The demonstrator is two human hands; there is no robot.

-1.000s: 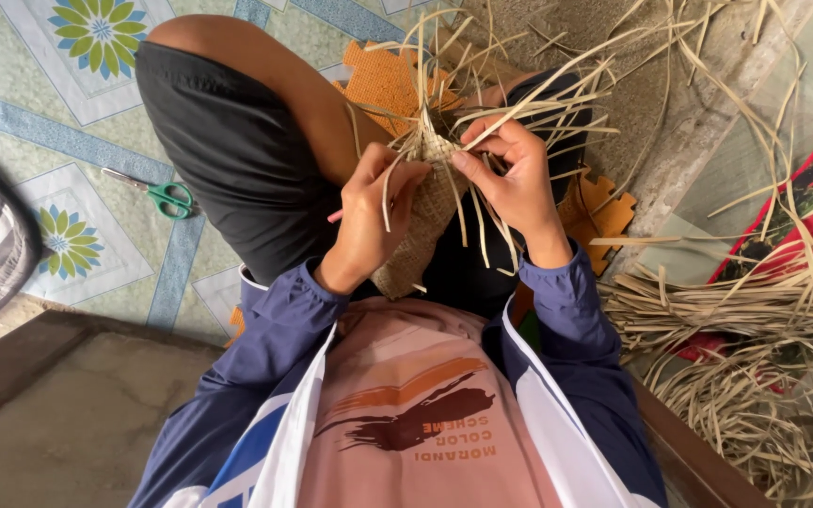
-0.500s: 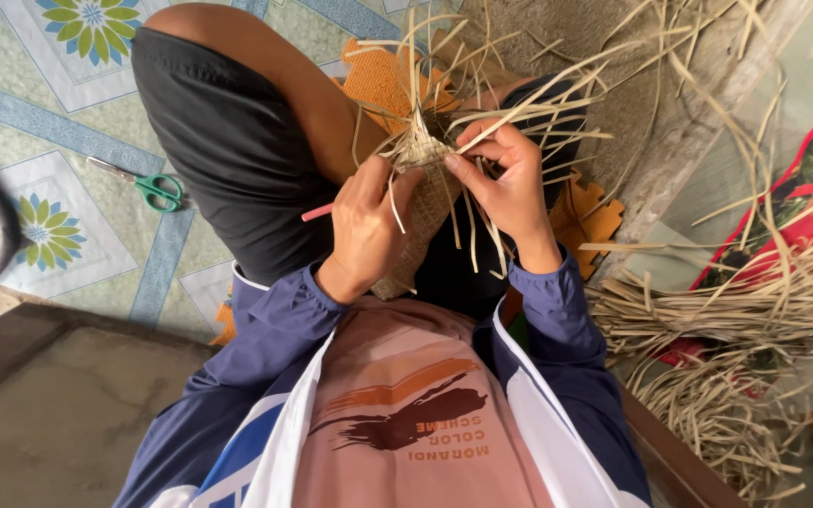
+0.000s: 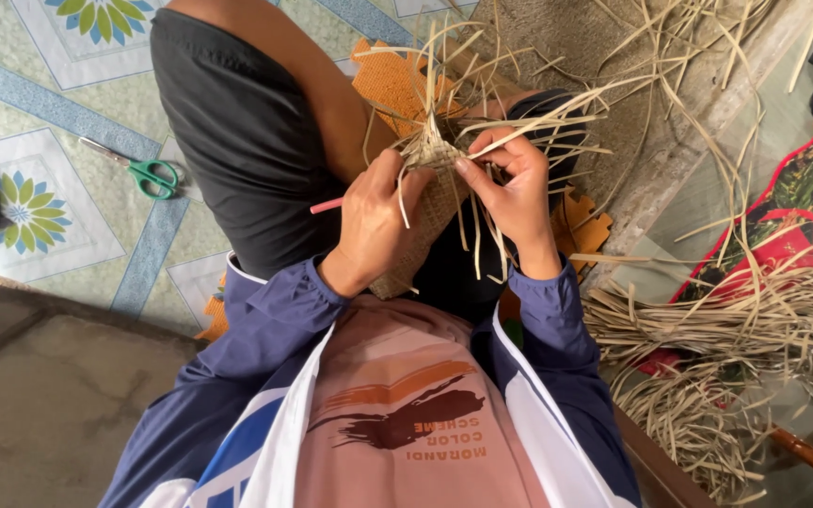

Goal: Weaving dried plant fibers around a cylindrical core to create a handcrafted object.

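Partly woven straw piece [image 3: 430, 202] held over the person's lap, between the knees: a tan, close-plaited panel narrowing toward the body, its upper edge unfinished, with many loose pale strips fanning up and outward. Left hand [image 3: 369, 221] closed around the panel's left side, thumb pressing a strip, a thin pink stick [image 3: 325, 205] jutting out beside it. Right hand [image 3: 512, 188] pinching a single strip at the working edge. Green-handled scissors [image 3: 148, 172] on the patterned floor; bundle of straw strips [image 3: 755, 325] at right

1 woven piece [image 3: 425, 212], 1 pair of green scissors [image 3: 148, 173], 2 hands [image 3: 374, 221]
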